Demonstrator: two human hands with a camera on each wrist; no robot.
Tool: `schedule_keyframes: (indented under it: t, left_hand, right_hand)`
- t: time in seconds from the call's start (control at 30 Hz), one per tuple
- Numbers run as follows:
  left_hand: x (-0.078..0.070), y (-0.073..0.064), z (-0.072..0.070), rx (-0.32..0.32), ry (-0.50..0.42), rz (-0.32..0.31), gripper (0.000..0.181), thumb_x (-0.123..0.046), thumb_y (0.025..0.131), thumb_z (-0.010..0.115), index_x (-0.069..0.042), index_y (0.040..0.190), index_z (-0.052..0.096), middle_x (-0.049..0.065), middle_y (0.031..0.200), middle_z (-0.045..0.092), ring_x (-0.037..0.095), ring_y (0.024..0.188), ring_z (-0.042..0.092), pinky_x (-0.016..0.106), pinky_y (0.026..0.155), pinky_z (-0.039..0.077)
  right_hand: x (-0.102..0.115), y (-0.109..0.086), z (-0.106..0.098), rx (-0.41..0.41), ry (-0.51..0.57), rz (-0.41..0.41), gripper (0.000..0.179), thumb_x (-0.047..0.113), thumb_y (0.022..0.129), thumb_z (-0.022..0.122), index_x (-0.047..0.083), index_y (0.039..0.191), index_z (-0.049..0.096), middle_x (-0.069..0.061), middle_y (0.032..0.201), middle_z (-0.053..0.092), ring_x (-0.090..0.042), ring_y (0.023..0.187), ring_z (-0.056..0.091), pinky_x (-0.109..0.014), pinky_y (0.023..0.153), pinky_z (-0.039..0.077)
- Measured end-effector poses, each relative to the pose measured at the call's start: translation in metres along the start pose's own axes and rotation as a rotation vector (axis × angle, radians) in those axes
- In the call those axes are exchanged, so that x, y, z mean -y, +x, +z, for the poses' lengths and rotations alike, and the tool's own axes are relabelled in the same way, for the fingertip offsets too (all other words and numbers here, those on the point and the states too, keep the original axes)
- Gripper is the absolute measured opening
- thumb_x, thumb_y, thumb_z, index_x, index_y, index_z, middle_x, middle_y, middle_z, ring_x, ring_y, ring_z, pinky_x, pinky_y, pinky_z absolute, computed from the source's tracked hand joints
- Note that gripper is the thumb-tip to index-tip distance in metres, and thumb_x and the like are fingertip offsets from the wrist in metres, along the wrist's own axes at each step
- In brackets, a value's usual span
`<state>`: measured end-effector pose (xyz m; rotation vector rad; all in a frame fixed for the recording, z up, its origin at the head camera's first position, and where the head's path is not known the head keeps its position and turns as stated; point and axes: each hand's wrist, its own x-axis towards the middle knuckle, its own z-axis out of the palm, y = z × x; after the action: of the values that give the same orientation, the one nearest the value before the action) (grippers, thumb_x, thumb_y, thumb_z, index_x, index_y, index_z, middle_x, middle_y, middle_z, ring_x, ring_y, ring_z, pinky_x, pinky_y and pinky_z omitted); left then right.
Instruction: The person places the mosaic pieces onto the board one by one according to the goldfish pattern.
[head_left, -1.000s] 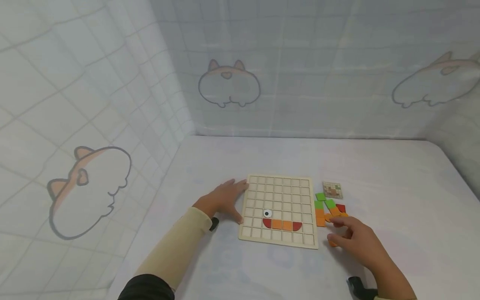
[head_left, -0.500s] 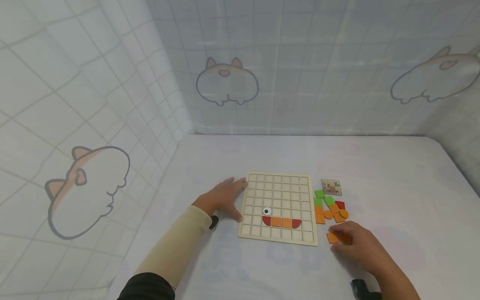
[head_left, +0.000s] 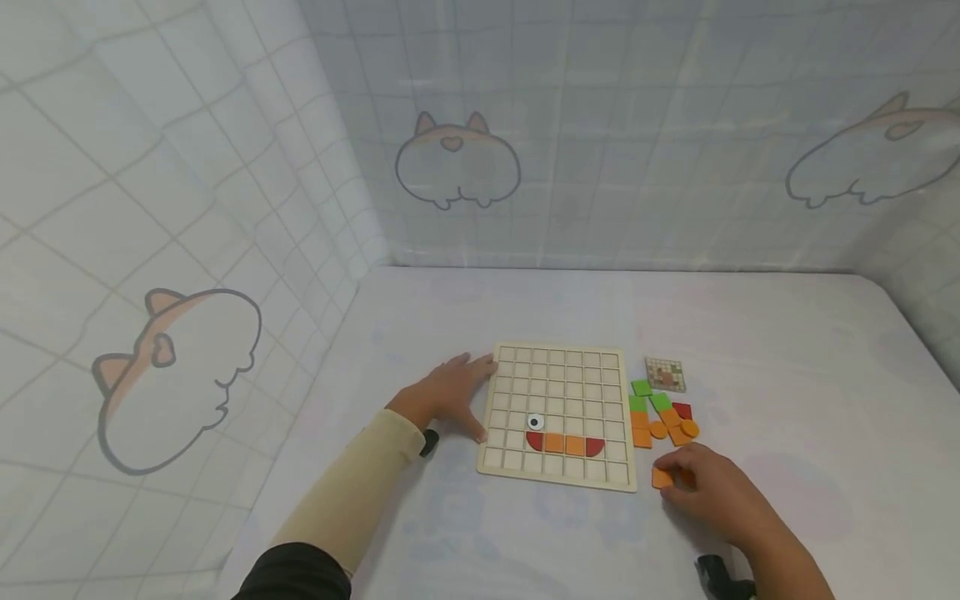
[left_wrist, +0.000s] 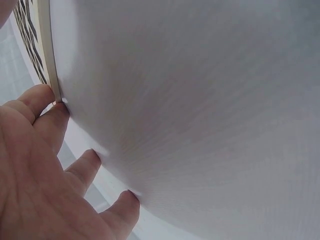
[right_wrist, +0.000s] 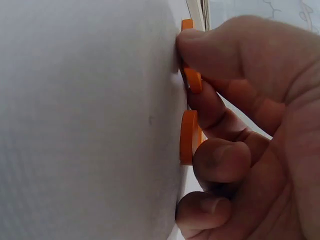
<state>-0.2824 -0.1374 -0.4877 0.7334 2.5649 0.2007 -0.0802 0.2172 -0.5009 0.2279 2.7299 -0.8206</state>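
Observation:
A square wooden grid board lies flat. My left hand touches its left edge with the fingers spread; in the left wrist view, fingertips meet the board's edge. On the board are a white eye tile, two orange squares and red curved tiles at both ends of their row. Right of the board, my right hand pinches an orange tile between thumb and index finger, low over the table. Another orange tile sits by its middle finger.
Loose green tiles, orange round tiles and a red tile lie beside the board's right edge. Behind them is a small pattern card. Light fabric walls rise at the back and sides.
My right hand has come down from beside the round tiles to the nearer orange tiles and now pinches one. That tile has turned slightly. The left hand and board stay put.

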Motion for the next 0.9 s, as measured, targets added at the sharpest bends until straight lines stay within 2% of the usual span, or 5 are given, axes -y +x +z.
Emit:
schedule_keyframes:
  t: [0.13, 0.27, 0.5, 0.63, 0.9]
  left_hand:
    - [0.0, 0.0, 0.0, 0.0, -0.007, -0.01, 0.124, -0.054, 0.06, 0.095, -0.031, 0.161, 0.029, -0.013, 0.17, 0.018, 0.028, 0.159, 0.011, 0.054, 0.127, 0.019]
    - [-0.001, 0.0, 0.001, -0.002, -0.005, -0.012, 0.122, -0.053, 0.061, 0.095, -0.031, 0.161, 0.029, -0.013, 0.17, 0.019, 0.028, 0.159, 0.01, 0.053, 0.127, 0.019]
    - [-0.003, -0.001, 0.0, -0.003, 0.006, -0.017, 0.122, -0.053, 0.06, 0.095, -0.032, 0.161, 0.029, -0.014, 0.17, 0.018, 0.028, 0.159, 0.01, 0.053, 0.127, 0.019]
    - [-0.003, 0.0, 0.002, -0.005, 0.007, -0.029, 0.123, -0.053, 0.06, 0.095, -0.033, 0.161, 0.028, -0.015, 0.17, 0.018, 0.027, 0.159, 0.01, 0.053, 0.127, 0.02]
    - [-0.004, 0.0, 0.002, -0.008, 0.01, -0.041, 0.124, -0.054, 0.059, 0.095, -0.033, 0.161, 0.028, -0.015, 0.17, 0.019, 0.026, 0.159, 0.01, 0.053, 0.126, 0.021]
  right_hand:
    - [0.003, 0.0, 0.0, -0.018, 0.01, -0.042, 0.028, 0.022, 0.081, 0.083, 0.018, 0.108, 0.077, 0.003, 0.104, 0.068, -0.017, 0.088, 0.055, -0.037, 0.081, 0.055]
    - [0.013, 0.002, -0.001, -0.069, 0.04, -0.137, 0.027, 0.019, 0.081, 0.079, 0.019, 0.108, 0.076, 0.004, 0.107, 0.068, -0.016, 0.083, 0.051, -0.027, 0.068, 0.046]
    - [0.042, 0.017, -0.002, -0.119, 0.07, -0.279, 0.025, 0.018, 0.084, 0.076, 0.022, 0.109, 0.075, 0.005, 0.11, 0.067, -0.013, 0.088, 0.055, -0.03, 0.075, 0.05]
    - [0.056, 0.032, 0.001, -0.079, 0.103, -0.292, 0.025, 0.018, 0.085, 0.076, 0.023, 0.109, 0.075, 0.005, 0.113, 0.069, -0.014, 0.083, 0.052, -0.027, 0.07, 0.047]
    - [0.072, 0.057, 0.011, -0.027, 0.115, -0.255, 0.026, 0.019, 0.084, 0.075, 0.02, 0.11, 0.075, 0.0, 0.121, 0.068, -0.023, 0.111, 0.061, -0.048, 0.098, 0.054]
